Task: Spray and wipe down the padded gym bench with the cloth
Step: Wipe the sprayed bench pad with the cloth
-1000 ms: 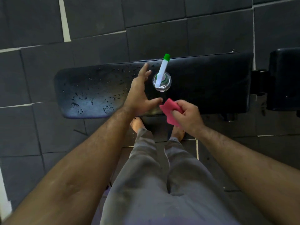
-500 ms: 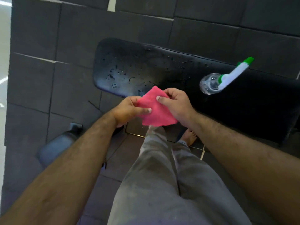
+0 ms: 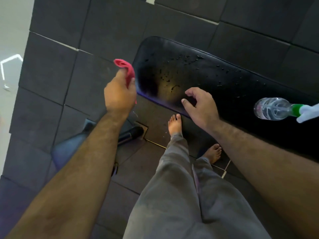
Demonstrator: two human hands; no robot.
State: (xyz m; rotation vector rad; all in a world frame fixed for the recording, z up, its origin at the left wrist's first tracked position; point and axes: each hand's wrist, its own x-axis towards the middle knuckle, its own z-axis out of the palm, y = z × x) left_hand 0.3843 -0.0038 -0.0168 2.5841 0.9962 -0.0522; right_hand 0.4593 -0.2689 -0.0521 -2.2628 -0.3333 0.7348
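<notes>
The padded bench (image 3: 215, 80) was stretched across the dark floor tiles (image 3: 57, 69), its black top speckled with spray droplets from the rounded left end towards the middle; no wiped streak could be made out, so wiping was judged not yet begun. Near the bench's right end the clear spray bottle (image 3: 271, 109) was stood on the padding, green collar and white nozzle tipped out to the right.

And here was the danger! A long sweep along the top could be carried straight into that bottle, and it could be knocked off the front edge, since it was parked right on the surface to be wiped. A second worry: the cloth (image 3: 126, 69) was bunched small, so droplets might only be smeared if it were not opened flat first. Wet drips on the tiles by the bare feet were also judged a slip risk.

The left hand (image 3: 119, 95) was raised just off the bench's left end, fingers closed on the pink cloth, which was held clear of the padding, a fold flaring above the knuckles. The right hand (image 3: 200, 106) was hovering at the bench's front edge, near the left end, fingers loosely curled and parted, nothing gripped; contact with the padding could not be told.
</notes>
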